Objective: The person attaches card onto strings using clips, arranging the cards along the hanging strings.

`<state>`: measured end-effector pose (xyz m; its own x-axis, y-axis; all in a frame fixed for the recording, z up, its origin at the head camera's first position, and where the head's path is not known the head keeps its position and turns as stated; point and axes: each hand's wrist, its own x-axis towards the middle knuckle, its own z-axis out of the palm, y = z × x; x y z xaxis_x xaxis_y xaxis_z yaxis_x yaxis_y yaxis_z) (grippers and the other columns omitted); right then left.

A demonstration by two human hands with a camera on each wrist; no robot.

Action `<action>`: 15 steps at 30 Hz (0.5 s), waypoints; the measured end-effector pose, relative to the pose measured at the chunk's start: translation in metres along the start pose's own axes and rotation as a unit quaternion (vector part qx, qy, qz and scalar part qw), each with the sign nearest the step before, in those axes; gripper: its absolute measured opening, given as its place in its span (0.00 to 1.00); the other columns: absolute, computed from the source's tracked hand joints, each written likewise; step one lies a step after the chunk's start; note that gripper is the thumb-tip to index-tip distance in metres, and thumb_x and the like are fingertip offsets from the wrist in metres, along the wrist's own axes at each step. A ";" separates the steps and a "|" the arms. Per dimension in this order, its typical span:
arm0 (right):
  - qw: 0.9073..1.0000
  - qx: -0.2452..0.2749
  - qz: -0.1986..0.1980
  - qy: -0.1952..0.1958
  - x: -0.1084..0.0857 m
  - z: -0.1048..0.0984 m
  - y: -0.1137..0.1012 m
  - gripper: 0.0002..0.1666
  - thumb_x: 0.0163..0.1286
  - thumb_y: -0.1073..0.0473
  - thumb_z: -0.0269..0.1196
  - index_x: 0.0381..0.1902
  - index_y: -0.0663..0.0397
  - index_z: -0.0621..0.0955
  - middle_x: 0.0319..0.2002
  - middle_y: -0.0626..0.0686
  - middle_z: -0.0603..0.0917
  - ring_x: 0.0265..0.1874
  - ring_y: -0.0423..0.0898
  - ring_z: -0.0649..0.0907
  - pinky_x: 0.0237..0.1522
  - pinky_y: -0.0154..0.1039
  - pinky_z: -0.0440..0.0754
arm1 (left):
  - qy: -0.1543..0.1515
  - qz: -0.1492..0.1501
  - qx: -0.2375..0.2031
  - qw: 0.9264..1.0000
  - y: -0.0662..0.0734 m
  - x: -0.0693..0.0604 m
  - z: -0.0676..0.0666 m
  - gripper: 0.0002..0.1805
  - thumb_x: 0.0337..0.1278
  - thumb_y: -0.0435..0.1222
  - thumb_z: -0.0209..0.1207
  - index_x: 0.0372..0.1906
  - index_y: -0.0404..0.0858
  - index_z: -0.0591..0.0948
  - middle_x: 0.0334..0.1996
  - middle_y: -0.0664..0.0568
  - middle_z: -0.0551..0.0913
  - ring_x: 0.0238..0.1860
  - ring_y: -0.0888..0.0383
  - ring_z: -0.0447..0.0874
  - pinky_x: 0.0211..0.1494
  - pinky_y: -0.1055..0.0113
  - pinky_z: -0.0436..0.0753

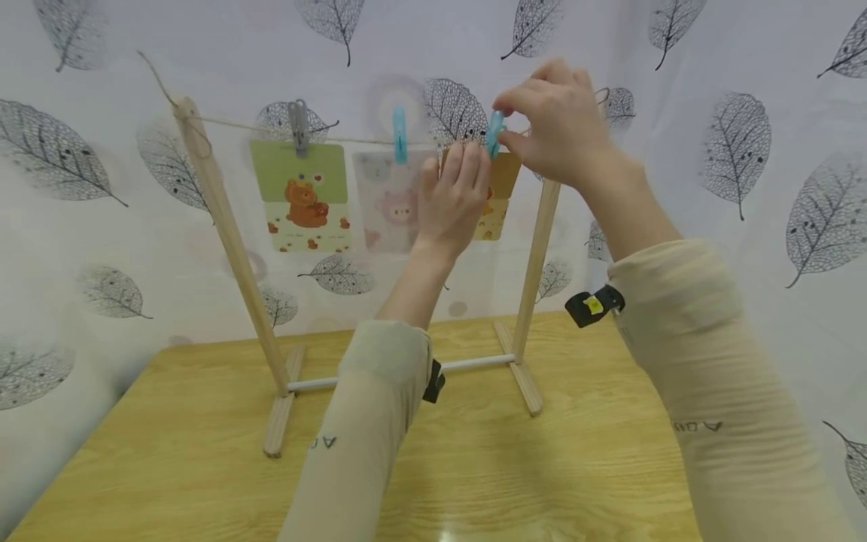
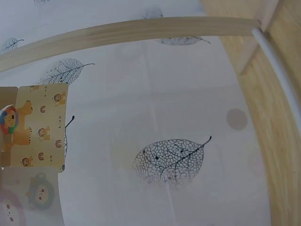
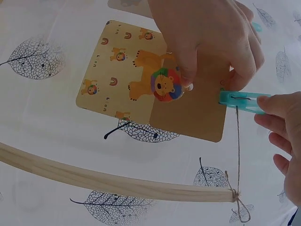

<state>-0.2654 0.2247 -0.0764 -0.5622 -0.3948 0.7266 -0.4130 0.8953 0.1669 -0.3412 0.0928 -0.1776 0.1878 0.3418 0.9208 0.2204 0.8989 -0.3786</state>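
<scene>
My left hand (image 1: 452, 197) holds a brown and yellow lion card (image 3: 117, 75) up at the right part of a twine line (image 3: 238, 150). In the right wrist view its thumb lies on the card's front and the fingers go behind the top edge. Between thumb and fingers, my right hand (image 1: 565, 124) pinches a light blue clothespin (image 3: 244, 101). The clothespin's tip meets the card's top edge at the twine; whether it bites the card is hard to tell. In the left wrist view the lower part of the lion card (image 2: 44, 127) shows.
Left of it hang a bear card (image 1: 301, 196) under a grey clothespin (image 1: 298, 128) and a pale pink card (image 1: 386, 203) under a blue clothespin (image 1: 400, 134). Wooden posts (image 1: 230, 233) with a white crossbar (image 1: 477, 363) stand on a wooden table (image 1: 488, 467). Behind hangs a leaf-print cloth (image 1: 765, 301).
</scene>
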 end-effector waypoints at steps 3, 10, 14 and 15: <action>1.000 0.003 0.005 -0.002 0.000 0.003 0.000 0.18 0.61 0.58 0.63 0.49 0.58 0.79 0.46 0.57 0.82 0.52 0.53 0.68 0.51 0.48 0.60 | 0.010 -0.002 0.005 1.000 -0.001 -0.001 0.000 0.08 0.64 0.32 0.46 0.42 0.40 0.75 0.40 0.52 0.74 0.43 0.54 0.70 0.41 0.62 0.64; 0.999 0.000 -0.015 0.034 -0.003 0.010 0.000 0.19 0.62 0.62 0.61 0.51 0.60 0.78 0.46 0.58 0.82 0.50 0.55 0.70 0.49 0.49 0.62 | 0.024 -0.010 0.013 1.000 -0.002 -0.003 -0.001 0.08 0.63 0.33 0.48 0.44 0.40 0.75 0.40 0.52 0.74 0.42 0.54 0.69 0.42 0.62 0.64; 0.995 -0.003 -0.042 0.093 -0.011 0.018 0.001 0.15 0.62 0.66 0.60 0.47 0.63 0.79 0.43 0.59 0.82 0.47 0.57 0.71 0.46 0.51 0.64 | 0.020 -0.013 0.002 1.000 -0.002 -0.004 -0.003 0.09 0.63 0.33 0.48 0.45 0.40 0.75 0.41 0.52 0.75 0.43 0.54 0.70 0.42 0.62 0.64; 0.993 -0.004 -0.047 0.109 -0.013 0.021 0.002 0.14 0.62 0.66 0.59 0.46 0.63 0.80 0.42 0.60 0.83 0.46 0.57 0.72 0.45 0.52 0.65 | 0.018 -0.013 -0.001 1.000 -0.001 -0.005 -0.003 0.09 0.63 0.33 0.48 0.45 0.40 0.75 0.41 0.52 0.75 0.43 0.54 0.70 0.43 0.61 0.64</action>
<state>-0.2739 0.2271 -0.0995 -0.3529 -0.4226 0.8348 -0.4494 0.8591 0.2449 -0.3391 0.0891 -0.1816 0.2167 0.3073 0.9266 0.2272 0.9072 -0.3540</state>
